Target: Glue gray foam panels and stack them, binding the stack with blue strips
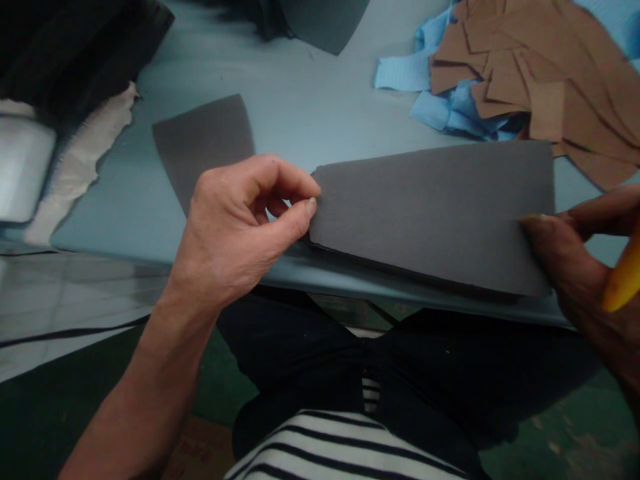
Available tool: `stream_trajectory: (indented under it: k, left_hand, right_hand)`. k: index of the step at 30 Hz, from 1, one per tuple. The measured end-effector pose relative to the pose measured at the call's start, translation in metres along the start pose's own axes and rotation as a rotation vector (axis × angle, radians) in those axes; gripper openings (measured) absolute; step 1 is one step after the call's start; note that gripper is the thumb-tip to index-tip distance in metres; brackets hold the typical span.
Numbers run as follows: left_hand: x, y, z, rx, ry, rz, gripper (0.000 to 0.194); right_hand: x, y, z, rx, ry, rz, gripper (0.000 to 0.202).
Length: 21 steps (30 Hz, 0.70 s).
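Note:
A dark grey cut panel (435, 217), stiff-looking and wider at its right end, lies at the front of the table; its lower edge looks layered. Thumb and forefinger of my left hand (235, 223) pinch its narrow left end. At the wide end, my right hand (585, 260) grips the edge with the thumb on top. A yellow object (624, 273), perhaps a tool handle, also sits in that hand, cut off by the frame's edge. Behind my left hand lies another grey piece (207, 137), partly hidden by it.
Brown cut pieces (545, 73) are heaped on blue cloth (403, 73) at the back right. Black material (80, 53) and a ragged whitish strip (90, 150) lie at left, beside a white object (23, 170). Another dark piece (325, 23) lies at the back of the table (320, 100).

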State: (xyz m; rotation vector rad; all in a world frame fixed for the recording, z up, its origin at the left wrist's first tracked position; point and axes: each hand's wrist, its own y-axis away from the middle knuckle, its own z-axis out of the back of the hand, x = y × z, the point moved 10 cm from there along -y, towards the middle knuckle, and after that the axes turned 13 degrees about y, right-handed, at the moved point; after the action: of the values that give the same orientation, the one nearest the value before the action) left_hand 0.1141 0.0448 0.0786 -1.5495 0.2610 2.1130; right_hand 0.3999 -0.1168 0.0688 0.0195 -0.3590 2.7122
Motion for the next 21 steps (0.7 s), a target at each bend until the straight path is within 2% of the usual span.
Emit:
stream_trajectory:
  k: [3,8,11,15,17,21]
  left_hand:
    - [0.002,-0.001,0.0,-0.002,0.027,0.023,0.009]
    - [0.003,0.001,-0.001,0.021,0.012,0.045,0.008]
    - [0.001,0.001,-0.002,0.03,0.041,0.018,0.004]
    - [0.008,0.003,-0.002,0.009,0.071,0.06,0.002]
    - [0.011,0.004,-0.001,-0.021,0.138,0.083,0.008]
    - [0.02,0.003,-0.002,-0.048,0.321,0.14,0.031]
  right_hand:
    - [0.006,0.0,0.01,-0.087,-0.017,0.023,0.026]
    - [0.011,-0.002,0.01,-0.028,-0.01,0.018,0.026]
    - [0.013,-0.001,0.013,-0.034,-0.009,0.018,0.025]
    - [0.011,-0.001,0.013,-0.052,-0.029,0.015,0.024]
    - [0.01,-0.001,0.01,-0.045,-0.034,0.014,0.024]
    - [0.009,-0.001,0.01,-0.056,-0.03,0.019,0.025]
